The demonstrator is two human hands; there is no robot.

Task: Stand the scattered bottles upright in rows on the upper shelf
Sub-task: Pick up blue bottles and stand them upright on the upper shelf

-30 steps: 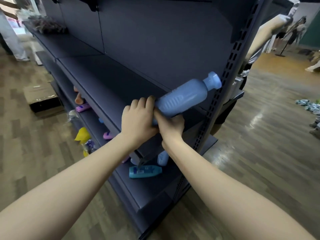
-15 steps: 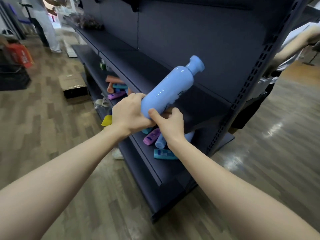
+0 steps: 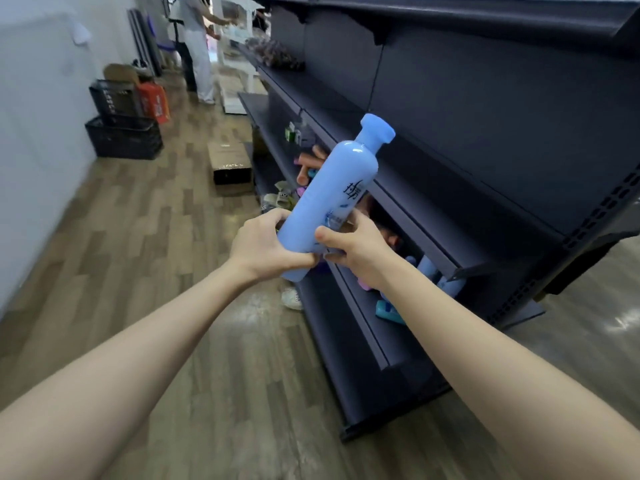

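Your left hand [image 3: 266,247] and right hand [image 3: 356,244] grip the base of 1 light-blue bottle [image 3: 332,192], tilted cap-up beside the dark shelf [image 3: 433,188].

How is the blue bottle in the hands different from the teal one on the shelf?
The blue bottle is held in the left hand and right hand, tilted cap-up; the teal bottle lies flat on the lower shelf. The blue bottle is paler, the teal bottle greener. Neither stands upright.

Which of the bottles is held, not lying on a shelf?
The tall light-blue bottle with the wide cap: the left hand and the right hand grip its lower end, cap tilted upward. The other bottles lie on the lower shelves.
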